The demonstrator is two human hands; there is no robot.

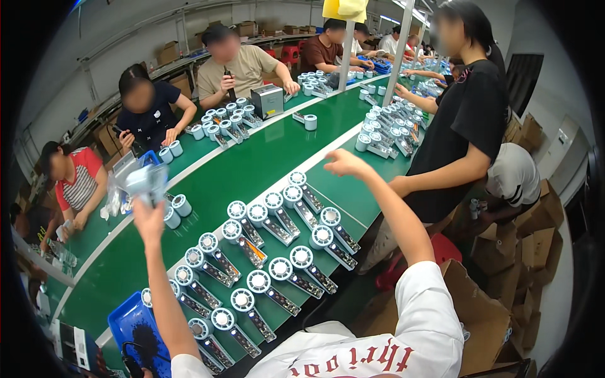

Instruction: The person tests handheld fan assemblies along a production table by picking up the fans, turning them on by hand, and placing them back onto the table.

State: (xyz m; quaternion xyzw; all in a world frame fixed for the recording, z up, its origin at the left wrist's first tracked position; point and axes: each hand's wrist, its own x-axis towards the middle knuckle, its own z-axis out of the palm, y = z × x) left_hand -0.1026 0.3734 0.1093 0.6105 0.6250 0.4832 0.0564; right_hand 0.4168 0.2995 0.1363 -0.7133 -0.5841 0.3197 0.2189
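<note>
My left hand (pixel 148 220) is raised over the left part of the green belt, closed around a light blue handheld fan part (pixel 146 181). Motion smears that part, so I cannot tell whether it is one piece or more. Two light blue fans (pixel 181 205) stand on the belt just right of this hand. Stretched forward over the belt's near edge, my right hand (pixel 346 164) has its fingers loosely apart and nothing visible in them. Below it lie rows of handheld fans (pixel 259 281), with round grilled heads and opened handles showing circuit boards.
A blue tray (pixel 129 315) holding small dark pieces sits at lower left. A single fan (pixel 309 121) lies mid-belt. Co-workers sit along the far side; a person in black (pixel 463 126) stands at right beside more fans (pixel 394 129). Metal posts (pixel 398 53) rise beyond. Cardboard boxes (pixel 535 233) crowd the right.
</note>
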